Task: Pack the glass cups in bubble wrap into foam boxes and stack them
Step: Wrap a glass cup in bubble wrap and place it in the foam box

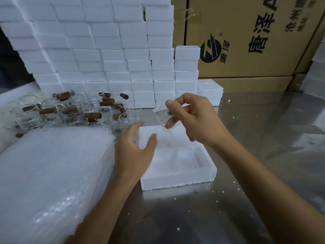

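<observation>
Bubble wrap stack (52, 173) on counter (246, 173) at left, glass cups (70, 110) with brown handles behind it. Left hand (135, 147) open, fingers spread, at left edge of open foam box (175, 176). Right hand (193, 118) above box's far end, fingers curled, pinching something clear, can't tell what. Foam box wall (105, 50) behind, cardboard cartons (246, 41) at right.

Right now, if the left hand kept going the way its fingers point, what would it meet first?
Probably the foam box: the left hand points up-right at its far-left corner, fingers open. Depth is unclear.
</observation>
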`<state>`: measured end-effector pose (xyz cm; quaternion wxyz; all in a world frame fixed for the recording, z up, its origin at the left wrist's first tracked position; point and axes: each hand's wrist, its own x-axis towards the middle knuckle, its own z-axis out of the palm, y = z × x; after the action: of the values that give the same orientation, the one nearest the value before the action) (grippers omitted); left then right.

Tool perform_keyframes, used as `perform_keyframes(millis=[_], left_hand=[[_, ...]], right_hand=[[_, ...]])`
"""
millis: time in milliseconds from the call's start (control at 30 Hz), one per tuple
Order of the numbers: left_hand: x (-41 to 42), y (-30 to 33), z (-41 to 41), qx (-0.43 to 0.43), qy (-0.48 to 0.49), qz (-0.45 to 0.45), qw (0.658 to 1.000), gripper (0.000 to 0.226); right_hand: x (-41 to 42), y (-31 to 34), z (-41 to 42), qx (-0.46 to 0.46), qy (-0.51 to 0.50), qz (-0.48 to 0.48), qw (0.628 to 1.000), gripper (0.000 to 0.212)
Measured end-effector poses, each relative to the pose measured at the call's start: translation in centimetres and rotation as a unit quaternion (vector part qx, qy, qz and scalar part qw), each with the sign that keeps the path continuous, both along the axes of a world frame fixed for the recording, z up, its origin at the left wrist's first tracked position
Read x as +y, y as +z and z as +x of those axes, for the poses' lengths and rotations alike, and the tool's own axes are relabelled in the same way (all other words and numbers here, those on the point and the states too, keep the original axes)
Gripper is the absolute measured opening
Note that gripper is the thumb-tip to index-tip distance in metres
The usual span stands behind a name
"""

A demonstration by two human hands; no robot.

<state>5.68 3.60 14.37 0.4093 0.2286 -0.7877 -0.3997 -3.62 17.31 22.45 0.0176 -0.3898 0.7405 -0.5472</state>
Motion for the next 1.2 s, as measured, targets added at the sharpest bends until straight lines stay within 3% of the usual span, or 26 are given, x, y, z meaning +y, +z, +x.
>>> perform_keyframes(millis=[100, 200, 300, 400, 467, 567, 733, 900, 967, 1100, 1200], left_hand=[[1.9, 2.3, 0.6, 0.070, -0.099, -0.047, 0.991, 0.083], [2.8, 3.7, 0.9, 0.042, -0.167, -0.091, 0.981, 0.087], [2.4, 4.5, 1.0, 0.031, -0.143, -0.072, 0.987, 0.082], [1.9, 5.6, 1.3, 0.046, -0.197, 0.064, 0.977, 0.074], [1.5, 6.5, 1.8, 0.080, -0.250, 0.183, 0.947, 0.055], [1.1, 7.5, 2.4, 0.103, -0.341, 0.280, 0.891, 0.023], [2.1, 7.9, 2.8, 0.103, -0.363, 0.368, 0.850, 0.011], [2.2, 7.9, 2.7, 0.134, -0.360, 0.476, 0.791, 0.027], [2.4, 7.8, 2.6, 0.129, -0.354, 0.470, 0.798, 0.029], [2.4, 7.4, 2.5, 0.025, -0.272, 0.328, 0.904, 0.036], [1.9, 7.4, 2.6, -0.027, -0.210, 0.244, 0.946, 0.045]], right_hand=[[0.2, 0.8, 0.7, -0.008, 0.019, 0.011, 1.000, 0.031], [0.3, 1.5, 1.6, -0.020, 0.061, 0.017, 0.998, 0.031], [0.4, 1.9, 2.5, 0.003, 0.081, 0.023, 0.996, 0.029], [0.2, 2.2, 2.9, 0.053, 0.078, 0.025, 0.995, 0.026], [0.1, 2.2, 2.9, 0.075, 0.094, 0.008, 0.993, 0.030], [0.1, 2.2, 2.9, 0.100, 0.120, -0.021, 0.987, 0.039], [0.2, 1.8, 3.1, 0.236, 0.005, 0.045, 0.971, 0.046], [0.3, 1.5, 2.5, 0.201, 0.075, 0.093, 0.972, 0.043], [0.3, 1.3, 2.3, 0.193, 0.089, 0.094, 0.973, 0.042], [1.0, 1.3, 1.7, 0.193, 0.106, 0.099, 0.971, 0.059], [1.8, 1.7, 1.3, 0.217, 0.099, 0.129, 0.962, 0.070]])
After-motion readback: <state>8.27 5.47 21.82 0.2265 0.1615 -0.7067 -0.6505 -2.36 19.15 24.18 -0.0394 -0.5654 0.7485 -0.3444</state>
